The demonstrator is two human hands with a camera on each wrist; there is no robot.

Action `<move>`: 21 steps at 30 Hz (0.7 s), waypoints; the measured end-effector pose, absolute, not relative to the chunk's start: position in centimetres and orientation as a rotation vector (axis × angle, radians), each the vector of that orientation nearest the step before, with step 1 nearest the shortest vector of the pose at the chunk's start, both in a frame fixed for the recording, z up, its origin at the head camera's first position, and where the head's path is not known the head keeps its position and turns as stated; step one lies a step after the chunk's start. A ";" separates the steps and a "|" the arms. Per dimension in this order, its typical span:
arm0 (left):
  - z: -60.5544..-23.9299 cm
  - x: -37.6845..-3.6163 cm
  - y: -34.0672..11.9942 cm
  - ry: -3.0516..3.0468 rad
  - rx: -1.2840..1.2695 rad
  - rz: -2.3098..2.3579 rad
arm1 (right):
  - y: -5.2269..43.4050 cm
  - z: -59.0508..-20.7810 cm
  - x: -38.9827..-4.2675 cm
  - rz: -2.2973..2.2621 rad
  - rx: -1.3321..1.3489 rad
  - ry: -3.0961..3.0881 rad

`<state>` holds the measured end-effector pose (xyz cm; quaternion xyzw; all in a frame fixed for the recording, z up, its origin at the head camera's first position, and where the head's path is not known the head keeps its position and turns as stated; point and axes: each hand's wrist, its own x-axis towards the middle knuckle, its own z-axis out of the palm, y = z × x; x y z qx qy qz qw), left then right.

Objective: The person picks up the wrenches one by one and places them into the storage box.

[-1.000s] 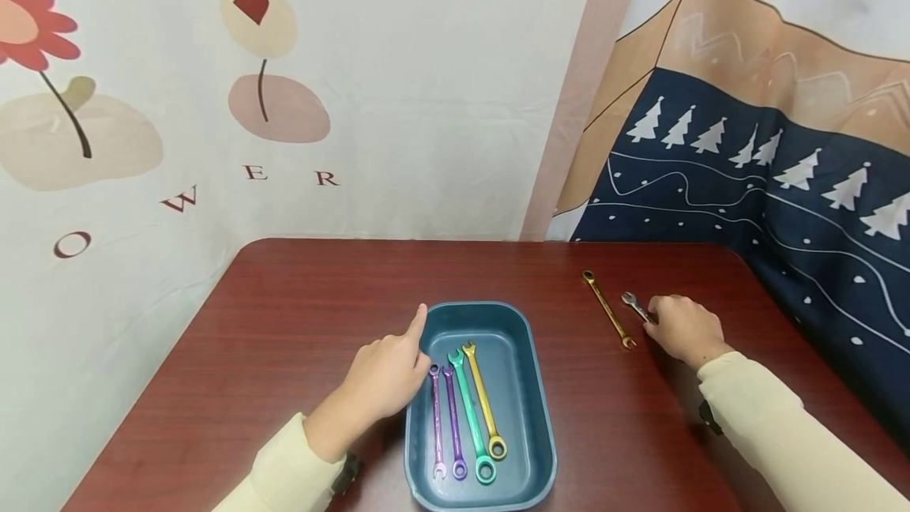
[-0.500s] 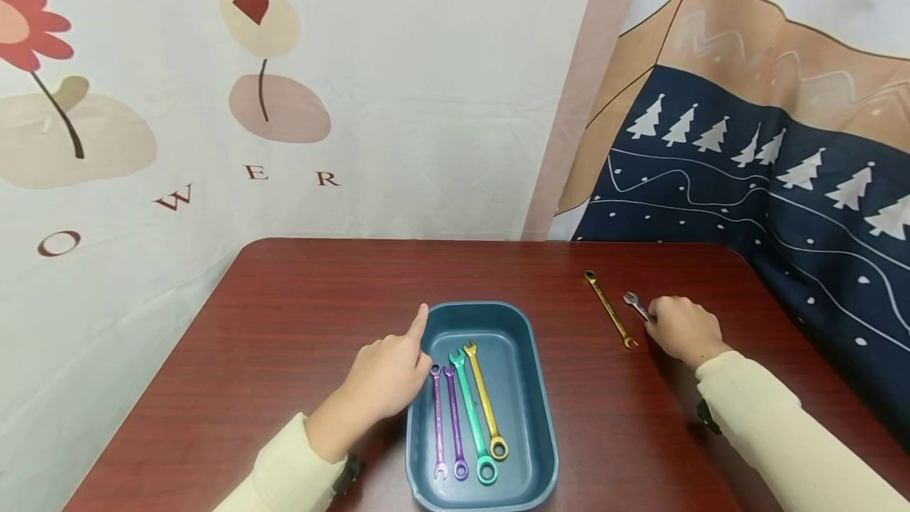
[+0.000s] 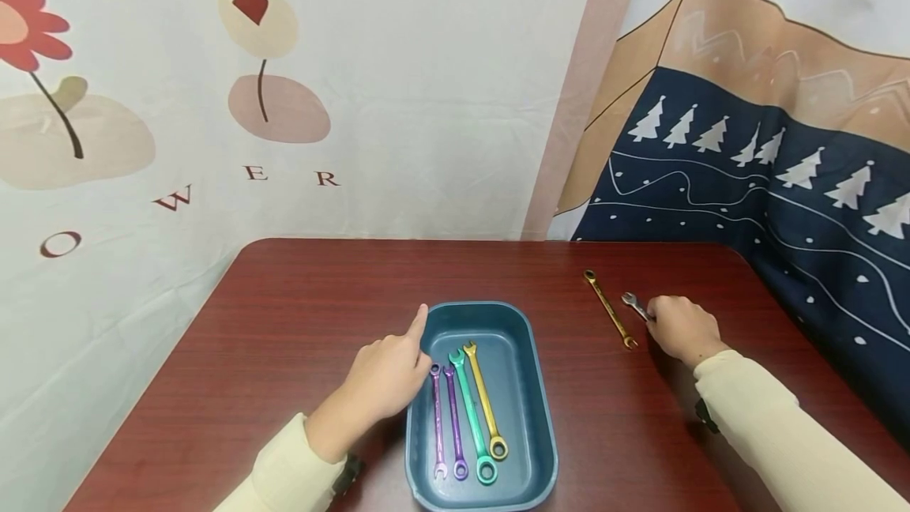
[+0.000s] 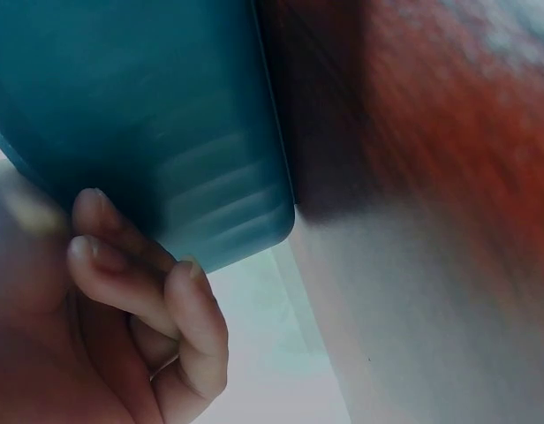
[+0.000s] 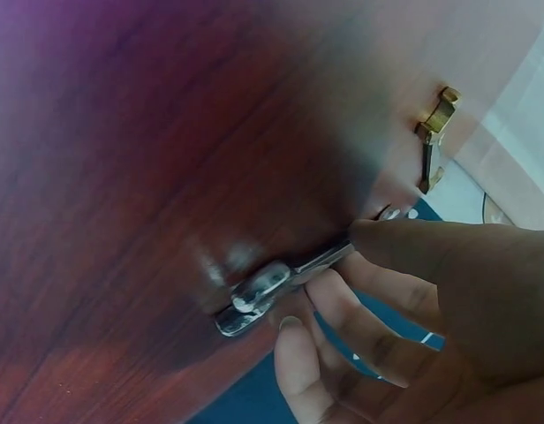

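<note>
My right hand (image 3: 684, 329) pinches a silver combination wrench (image 5: 321, 262) between thumb and fingers, low over the table at the right. Its open-jaw end pokes out past the fingertips in the head view, while the hand hides the rest. Just left of it lies a gold combination wrench (image 3: 610, 310). At the blue tray's (image 3: 538, 385) left rim is my left hand (image 3: 387, 374), gripping the side with its index finger stretched along the edge and other fingers curled outside the wall. Inside lie two purple wrenches (image 3: 438, 425), a green wrench (image 3: 469, 413) and a yellow wrench (image 3: 485, 397).
The reddish-brown table (image 3: 320, 283) spreads around the tray. Behind it hangs a pale printed curtain (image 3: 426, 101); a dark blue cloth with white trees (image 3: 711, 180) runs along the right edge.
</note>
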<state>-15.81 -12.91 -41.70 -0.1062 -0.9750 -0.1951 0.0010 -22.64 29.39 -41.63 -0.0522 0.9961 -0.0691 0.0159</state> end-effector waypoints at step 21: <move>-41.7 -15.7 -12.8 -3.066 -0.322 -0.622 | 28.9 -41.4 -22.8 -0.180 -0.170 3.084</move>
